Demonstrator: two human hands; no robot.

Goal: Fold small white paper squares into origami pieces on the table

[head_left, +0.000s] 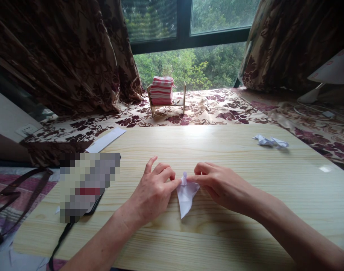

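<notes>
Where the pale, straight-grained wooden surface filled the middle of the frame, a small white folded paper lay at its centre, creased into a narrow point aimed toward the lower edge. The left hand had its fingers curled, thumb and forefinger pinching the paper's upper tip; the right hand, half closed, pinched the same tip from the other side. A crumpled white paper scrap lay at the right.

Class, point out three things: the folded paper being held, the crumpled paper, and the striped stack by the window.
folded paper (185,197): head view, its lower triangle.
crumpled paper (269,142): head view, its middle.
striped stack (161,90): head view, its front face.
</notes>
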